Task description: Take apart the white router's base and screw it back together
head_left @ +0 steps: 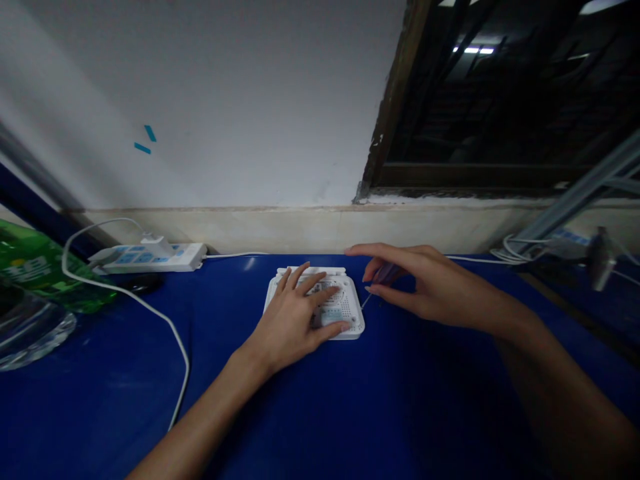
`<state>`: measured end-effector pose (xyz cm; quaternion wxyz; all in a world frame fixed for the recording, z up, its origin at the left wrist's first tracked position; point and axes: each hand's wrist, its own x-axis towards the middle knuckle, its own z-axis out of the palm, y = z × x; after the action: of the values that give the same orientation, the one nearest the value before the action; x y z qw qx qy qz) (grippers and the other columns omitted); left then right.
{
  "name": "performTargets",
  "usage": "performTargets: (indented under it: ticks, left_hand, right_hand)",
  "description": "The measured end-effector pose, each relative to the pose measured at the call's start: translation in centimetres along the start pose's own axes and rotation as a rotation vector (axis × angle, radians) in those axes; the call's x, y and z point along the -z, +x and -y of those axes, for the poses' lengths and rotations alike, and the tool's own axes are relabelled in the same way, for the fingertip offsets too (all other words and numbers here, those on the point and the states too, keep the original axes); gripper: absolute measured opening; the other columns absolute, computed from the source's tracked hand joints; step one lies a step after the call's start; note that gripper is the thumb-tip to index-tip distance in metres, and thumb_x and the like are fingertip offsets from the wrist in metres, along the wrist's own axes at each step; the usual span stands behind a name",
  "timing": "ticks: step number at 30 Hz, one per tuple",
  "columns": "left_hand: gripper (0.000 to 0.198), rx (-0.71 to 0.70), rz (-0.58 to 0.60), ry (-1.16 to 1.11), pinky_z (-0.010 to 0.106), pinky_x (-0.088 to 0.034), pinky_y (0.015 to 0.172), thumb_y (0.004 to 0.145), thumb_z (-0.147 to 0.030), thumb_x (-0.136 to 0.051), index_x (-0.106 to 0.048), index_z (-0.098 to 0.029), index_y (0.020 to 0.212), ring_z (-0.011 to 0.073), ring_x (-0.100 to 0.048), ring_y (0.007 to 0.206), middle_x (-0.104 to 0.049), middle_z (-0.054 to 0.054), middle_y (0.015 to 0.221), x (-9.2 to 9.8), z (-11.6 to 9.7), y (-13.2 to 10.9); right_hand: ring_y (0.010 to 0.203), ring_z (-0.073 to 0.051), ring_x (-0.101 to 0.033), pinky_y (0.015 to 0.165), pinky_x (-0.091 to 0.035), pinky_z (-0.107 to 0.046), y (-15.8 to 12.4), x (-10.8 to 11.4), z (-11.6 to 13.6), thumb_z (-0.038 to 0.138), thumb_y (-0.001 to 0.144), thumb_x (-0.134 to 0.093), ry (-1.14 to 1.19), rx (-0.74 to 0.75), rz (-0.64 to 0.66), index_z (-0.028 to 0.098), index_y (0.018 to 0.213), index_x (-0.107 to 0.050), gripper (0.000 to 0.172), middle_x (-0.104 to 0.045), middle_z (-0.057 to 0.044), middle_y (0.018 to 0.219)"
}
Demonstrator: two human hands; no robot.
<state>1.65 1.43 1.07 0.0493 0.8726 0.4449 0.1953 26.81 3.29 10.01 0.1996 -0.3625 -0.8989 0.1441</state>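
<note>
A white flat device with a vented underside and a label (pixel 345 312), like a router turned over, lies on the blue table (pixel 380 400). My left hand (pixel 297 313) rests flat on it, fingers spread. My right hand (pixel 415 280) hovers just to its right, index finger stretched out, the other fingers curled around a thin tool with a dark purple handle (pixel 384 273), probably a small screwdriver. The tool's metal tip points down toward the device's right edge.
A white power strip (pixel 150 257) with a plugged-in adapter and a white cable (pixel 150 313) lies at the back left. A green bottle (pixel 35 267) and a glass dish (pixel 30 333) sit at far left. Cables and a metal frame (pixel 575 200) are at right; a wall stands behind.
</note>
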Motion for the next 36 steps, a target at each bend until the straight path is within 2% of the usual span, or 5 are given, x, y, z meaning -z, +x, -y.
performTargets:
  ticks: [6, 10, 21, 29, 36]
  left_hand:
    - [0.039, -0.070, -0.104, -0.141, 0.048, -0.041, 0.115, 0.092, -0.052, -0.069, -0.074, -0.025, 0.119, 0.0302, -0.052, 0.133, -0.073, 0.005, 0.121, -1.9, -3.1, 4.0]
    - [0.012, -0.102, -0.013, -0.111, 0.040, -0.050, 0.106, 0.095, -0.024, -0.068, -0.079, -0.025, 0.100, 0.0240, -0.062, 0.119, -0.079, 0.000, 0.100, -3.3, -3.8, 6.2]
    - [0.011, -0.139, 0.162, 0.118, 0.049, -0.056, 0.090, 0.086, -0.010, -0.070, -0.079, -0.017, 0.086, 0.0335, -0.069, 0.101, -0.077, 0.013, 0.093, -4.8, -5.9, 10.1]
    - [0.016, -0.124, 0.142, 0.096, 0.041, -0.058, 0.082, 0.088, -0.011, -0.066, -0.079, -0.020, 0.086, 0.0274, -0.072, 0.088, -0.077, 0.008, 0.090, -4.7, -5.4, 9.8]
    - [0.028, -0.087, -0.030, -0.003, 0.040, -0.052, 0.101, 0.103, -0.027, -0.052, -0.071, -0.018, 0.121, 0.0249, -0.064, 0.111, -0.071, 0.009, 0.118, -2.2, -1.6, 6.2]
  right_hand:
    - [0.081, -0.016, -0.073, 0.065, -0.056, -0.023, -0.4, 1.3, -0.9, 0.021, 0.091, -0.064, 0.065, -0.015, -0.047, 0.030, 0.146, -0.052, 0.057, -0.076, -0.001, 0.098]
    - [0.081, -0.017, -0.073, 0.066, -0.057, -0.024, -0.8, 2.0, -1.8, 0.023, 0.089, -0.065, 0.059, -0.041, -0.079, 0.030, 0.145, -0.053, 0.058, -0.077, -0.002, 0.096]
    - [0.070, -0.016, -0.070, 0.062, -0.053, -0.024, -2.4, 3.6, -5.3, 0.019, 0.087, -0.063, -0.077, -0.205, -0.024, 0.025, 0.142, -0.056, 0.056, -0.075, 0.001, 0.083]
    - [0.072, -0.016, -0.071, 0.067, -0.055, -0.026, -2.2, 3.3, -5.8, 0.021, 0.086, -0.065, 0.047, -0.198, 0.007, 0.025, 0.143, -0.054, 0.058, -0.075, 0.000, 0.086]
    - [0.078, -0.019, -0.075, 0.072, -0.060, -0.030, -1.4, 1.4, -6.7, 0.031, 0.092, -0.065, 0.298, -0.216, -0.022, 0.027, 0.144, -0.051, 0.054, -0.075, -0.002, 0.087]
